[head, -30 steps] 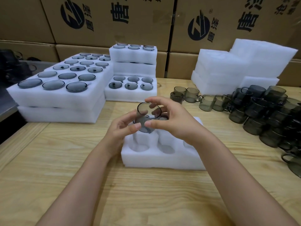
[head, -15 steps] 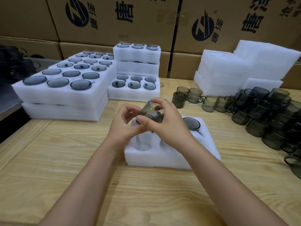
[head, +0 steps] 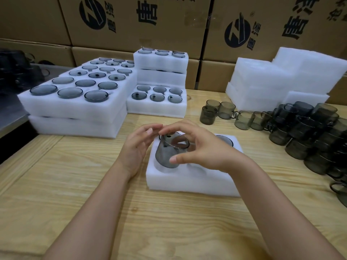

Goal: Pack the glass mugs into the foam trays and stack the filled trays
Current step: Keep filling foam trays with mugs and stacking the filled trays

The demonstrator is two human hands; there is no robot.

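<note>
- Big brown boxes (head: 131, 25) stand at the back.
- The wooden desk (head: 65, 184) holds everything.
- Full trays (head: 75, 106) sit stacked at the back left.
- A heap of loose mugs (head: 300, 132) lies on the right.
- One white foam tray (head: 187, 184) lies in the middle.
- The right hand (head: 204, 152) grips a dark glass mug (head: 165, 156) with thumb and fingers.
- The left hand (head: 136, 147) curls just beside the mug; I cannot tell if it holds it.
- The mug is tilted, its bottom in the foam tray's front left hole.

Two hands (head: 136, 149) (head: 204, 152), one glass mug (head: 166, 154) between them, one foam tray (head: 187, 182) beneath, loose mugs (head: 300, 132) too many to count.
</note>
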